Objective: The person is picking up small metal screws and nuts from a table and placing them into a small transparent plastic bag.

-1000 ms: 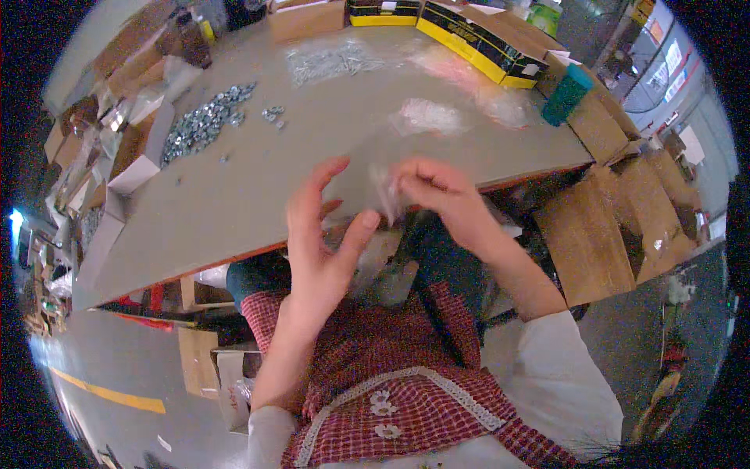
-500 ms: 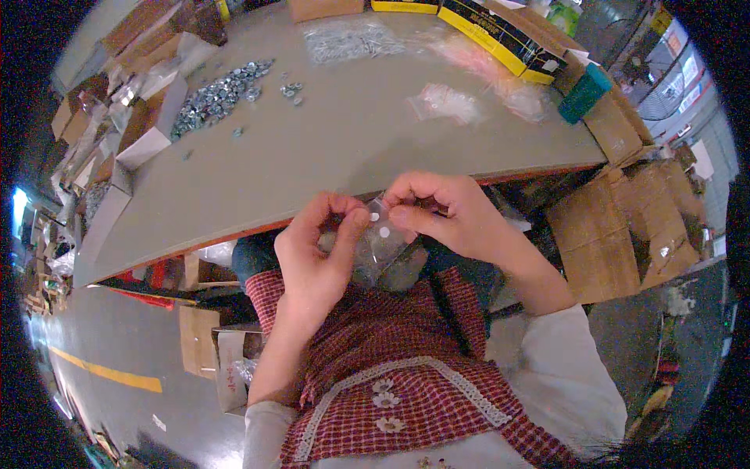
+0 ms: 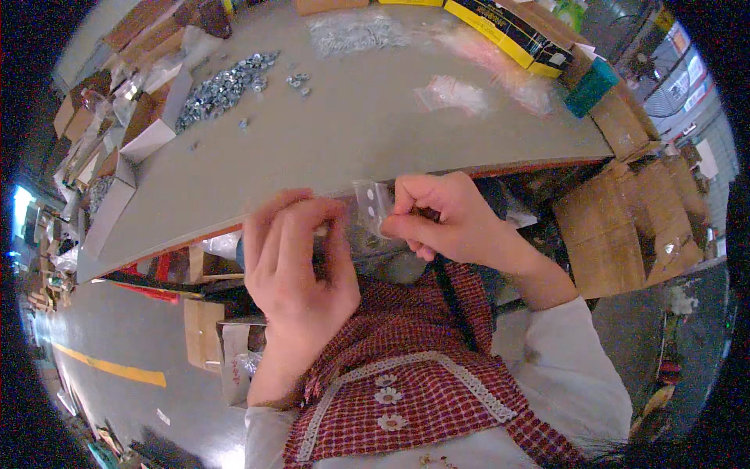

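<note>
A small clear plastic bag is held between both hands at the near edge of the grey table. My right hand pinches the bag's top edge with thumb and fingers. My left hand is curled against the bag's left side, fingers closed on it. The bag's lower part is hidden behind my hands, so its contents cannot be seen.
A heap of small metal nuts lies at the table's far left, beside open cardboard boxes. Clear bags lie on the table's right half. A yellow-black box, a teal box and cardboard cartons stand at right.
Both hands have drawn back from above the table to its near edge, close to my body. The left hand went from spread open to closed on the bag.
</note>
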`<state>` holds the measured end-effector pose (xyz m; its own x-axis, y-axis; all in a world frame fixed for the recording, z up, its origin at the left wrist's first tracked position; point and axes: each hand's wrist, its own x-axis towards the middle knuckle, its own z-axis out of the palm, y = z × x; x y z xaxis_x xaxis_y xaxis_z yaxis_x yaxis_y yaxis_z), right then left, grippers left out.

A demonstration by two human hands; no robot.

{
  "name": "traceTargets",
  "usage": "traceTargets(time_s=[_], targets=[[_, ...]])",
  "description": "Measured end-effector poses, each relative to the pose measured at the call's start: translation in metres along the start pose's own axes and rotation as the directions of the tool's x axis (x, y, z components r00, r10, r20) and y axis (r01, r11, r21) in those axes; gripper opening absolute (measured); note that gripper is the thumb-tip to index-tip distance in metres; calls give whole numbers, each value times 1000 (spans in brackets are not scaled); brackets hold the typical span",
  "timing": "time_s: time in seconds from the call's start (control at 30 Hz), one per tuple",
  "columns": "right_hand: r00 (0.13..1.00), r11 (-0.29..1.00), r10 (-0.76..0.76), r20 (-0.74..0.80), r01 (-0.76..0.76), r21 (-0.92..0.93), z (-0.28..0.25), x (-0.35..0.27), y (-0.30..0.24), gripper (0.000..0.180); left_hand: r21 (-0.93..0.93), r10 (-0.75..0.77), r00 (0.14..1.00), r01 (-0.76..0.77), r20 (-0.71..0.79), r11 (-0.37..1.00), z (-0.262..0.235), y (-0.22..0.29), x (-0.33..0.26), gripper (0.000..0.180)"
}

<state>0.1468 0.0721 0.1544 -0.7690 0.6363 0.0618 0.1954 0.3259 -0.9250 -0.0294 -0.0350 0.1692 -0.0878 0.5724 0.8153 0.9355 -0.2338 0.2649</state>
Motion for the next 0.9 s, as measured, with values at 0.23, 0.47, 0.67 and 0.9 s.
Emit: traceTargets(time_s=[0.23,0.47,0.67,0.9], targets=[[954,922,-290,-75,258,-287,15,2,3,12,-465,-361,809,569,463,679,11,1,-11,14],[970,916,-240,-46,211,-342,16,-1,8,15,-357,-334,764,578,551,734,19,-2,-9,15],[960,905,-278,-29,251,-343,11,-6,18,20,-443,-343,706,676,620,589,25,-11,-15,10],[955,912,-291,-62,257,-320,6,-10,25,21,-481,-319,715,671,622,565,28,-3,-12,11]])
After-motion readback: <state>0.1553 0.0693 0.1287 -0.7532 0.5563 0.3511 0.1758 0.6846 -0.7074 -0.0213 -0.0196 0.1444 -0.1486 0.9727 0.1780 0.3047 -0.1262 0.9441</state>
